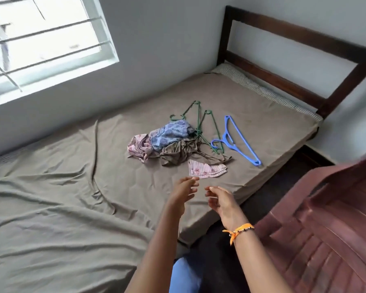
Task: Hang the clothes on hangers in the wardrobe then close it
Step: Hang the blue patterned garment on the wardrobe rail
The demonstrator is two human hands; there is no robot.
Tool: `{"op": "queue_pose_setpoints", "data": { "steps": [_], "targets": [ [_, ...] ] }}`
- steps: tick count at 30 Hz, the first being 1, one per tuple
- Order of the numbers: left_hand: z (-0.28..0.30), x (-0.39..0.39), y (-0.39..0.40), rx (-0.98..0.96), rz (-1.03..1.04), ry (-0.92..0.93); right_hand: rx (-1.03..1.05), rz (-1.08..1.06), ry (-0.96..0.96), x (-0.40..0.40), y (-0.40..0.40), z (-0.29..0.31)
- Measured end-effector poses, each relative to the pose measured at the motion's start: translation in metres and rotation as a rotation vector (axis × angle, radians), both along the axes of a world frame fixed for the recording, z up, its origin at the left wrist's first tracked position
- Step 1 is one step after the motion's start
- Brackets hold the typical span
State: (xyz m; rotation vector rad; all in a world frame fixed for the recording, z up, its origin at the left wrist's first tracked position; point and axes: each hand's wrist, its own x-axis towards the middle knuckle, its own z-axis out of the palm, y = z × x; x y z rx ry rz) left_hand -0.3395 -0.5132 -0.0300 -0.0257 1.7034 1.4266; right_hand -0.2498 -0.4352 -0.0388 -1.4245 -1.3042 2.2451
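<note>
Nothing is hung yet: clothes pile (167, 144) and blue hanger (239, 140) lie on the bed (72, 187); left hand (183, 192) and right hand (220, 200) hover near the pile, both released, empty.

Both forearms bare, no sleeves in view. Left hand (183, 192) carries no ring, band or watch. Right hand (221, 200): wrist bears an orange thread bracelet (239, 229), strung with small dark and pale beads, knotted with loose ends hanging. Light blue garment (183, 275) visible low between the arms, type undetermined
</note>
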Motion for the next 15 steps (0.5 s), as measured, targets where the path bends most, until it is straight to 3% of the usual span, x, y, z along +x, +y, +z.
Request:
{"op": "queue_pose_setpoints", "data": {
  "steps": [8, 15],
  "targets": [
    [-0.043, -0.114, 0.074, -0.127, 0.001, -0.121, -0.057, 0.087, -0.127, -0.127, 0.083, -0.052],
    [-0.092, -0.196, 0.109, -0.186, 0.084, -0.158, -0.005, 0.358, -0.118, -0.264, 0.154, -0.116]
  ]
}}
